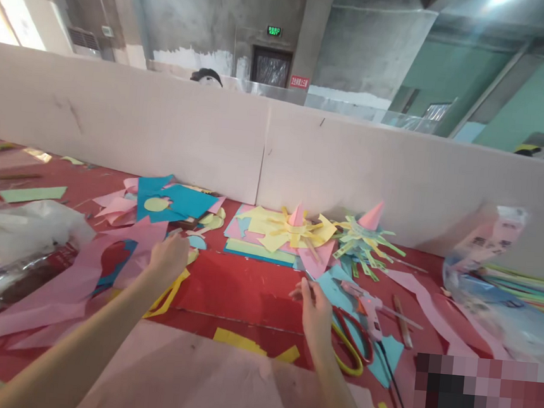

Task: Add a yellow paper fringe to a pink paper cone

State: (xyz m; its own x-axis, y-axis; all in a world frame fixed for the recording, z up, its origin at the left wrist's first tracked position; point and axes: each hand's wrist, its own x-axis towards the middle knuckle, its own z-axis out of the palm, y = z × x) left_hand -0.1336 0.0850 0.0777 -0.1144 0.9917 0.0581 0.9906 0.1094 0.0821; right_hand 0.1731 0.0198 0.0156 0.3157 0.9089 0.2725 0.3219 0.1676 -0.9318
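Two bare hands are stretched out over a red desk (245, 290) that is closed off at the back by a long pale board wall (304, 162). A large pink sheet (180, 380) is spread across the near edge of the desk, under both forearms. At the far left a clear plastic bag (26, 233) is seen, and at the far right another bag of coloured strips (503, 288). A blue sheet with a cut-out hole (177, 201) is laid among pink scraps near the wall, and beside it a yellow paper sun with a pink cone (293, 228) and a green one (364, 240). The left hand (168, 257) is laid on pink paper scraps (140, 237), its fingers curled downward; whether anything is gripped cannot be told. The right hand (316, 309) is held just beside the scissors (352, 344) and a glue gun (370, 308), with a thin stick (303, 289) pinched between its fingers.
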